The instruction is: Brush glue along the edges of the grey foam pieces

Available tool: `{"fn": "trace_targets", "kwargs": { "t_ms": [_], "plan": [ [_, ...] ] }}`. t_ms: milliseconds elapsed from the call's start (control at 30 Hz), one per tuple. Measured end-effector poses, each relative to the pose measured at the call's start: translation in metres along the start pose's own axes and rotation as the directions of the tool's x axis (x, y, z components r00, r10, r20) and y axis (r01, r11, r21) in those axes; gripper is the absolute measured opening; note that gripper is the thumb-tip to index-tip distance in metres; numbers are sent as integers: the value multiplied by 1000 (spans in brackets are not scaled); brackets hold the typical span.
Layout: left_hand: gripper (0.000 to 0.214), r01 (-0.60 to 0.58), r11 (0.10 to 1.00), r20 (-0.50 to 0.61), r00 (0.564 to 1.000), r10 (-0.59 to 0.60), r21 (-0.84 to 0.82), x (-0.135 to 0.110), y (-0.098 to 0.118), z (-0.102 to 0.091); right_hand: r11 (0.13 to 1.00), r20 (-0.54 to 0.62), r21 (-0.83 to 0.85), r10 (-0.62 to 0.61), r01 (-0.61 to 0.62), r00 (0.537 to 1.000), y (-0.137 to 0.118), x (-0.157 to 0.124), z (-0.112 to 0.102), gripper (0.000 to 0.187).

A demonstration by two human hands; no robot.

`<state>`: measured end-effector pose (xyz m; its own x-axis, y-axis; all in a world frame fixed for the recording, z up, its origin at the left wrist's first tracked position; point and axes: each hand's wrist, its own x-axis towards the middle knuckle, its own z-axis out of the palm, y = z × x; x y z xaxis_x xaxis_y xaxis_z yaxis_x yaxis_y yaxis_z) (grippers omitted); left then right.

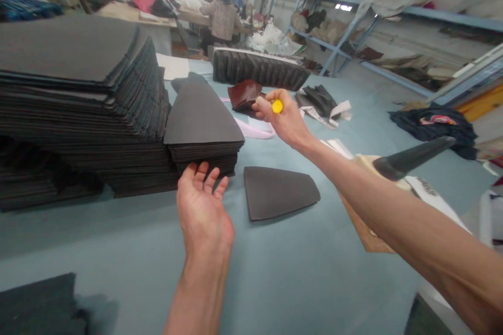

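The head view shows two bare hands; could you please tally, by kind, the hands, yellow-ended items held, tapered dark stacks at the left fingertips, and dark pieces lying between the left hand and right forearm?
Hands: 2, left hand and right hand
Yellow-ended item: 1
Tapered dark stack: 1
Dark piece: 1, possibly layered
Total: 5

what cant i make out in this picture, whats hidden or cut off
All in the head view:
Yellow object: only its round end shows; the right hand hides the rest.
Big stack: its left side is cut off by the left edge.
Dark piece: cut off at the lower left.
Small stack: the left hand covers part of its front; contact is unclear.
White strip: lettering too small and blurred.
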<state>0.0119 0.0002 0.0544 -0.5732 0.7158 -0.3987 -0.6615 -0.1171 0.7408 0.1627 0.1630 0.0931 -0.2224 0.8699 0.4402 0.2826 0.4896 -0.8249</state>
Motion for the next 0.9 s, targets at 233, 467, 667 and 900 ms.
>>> {"fn": "trace_targets", "kwargs": {
  "t_ms": [233,467,667,900],
  "plan": [
    [40,-159,978,133,981,142,132,-5,-21,-1,930,-119,-318,152,-183,981,4,-132,-65,39],
    [33,-521,755,445,830,337,399,-12,-53,-15,866,-247,-412,191,-282,950,40,-194,-75,29],
    [34,-658,538,565,744,357,526,-17,-47,-37,887,-298,-376,158,-267,942,59,-212,-67,32],
    [29,-659,173,594,741,312,732,-87,-14,-142,896,-389,-348,128,-274,912,25,-250,-75,32]
  ]
}}
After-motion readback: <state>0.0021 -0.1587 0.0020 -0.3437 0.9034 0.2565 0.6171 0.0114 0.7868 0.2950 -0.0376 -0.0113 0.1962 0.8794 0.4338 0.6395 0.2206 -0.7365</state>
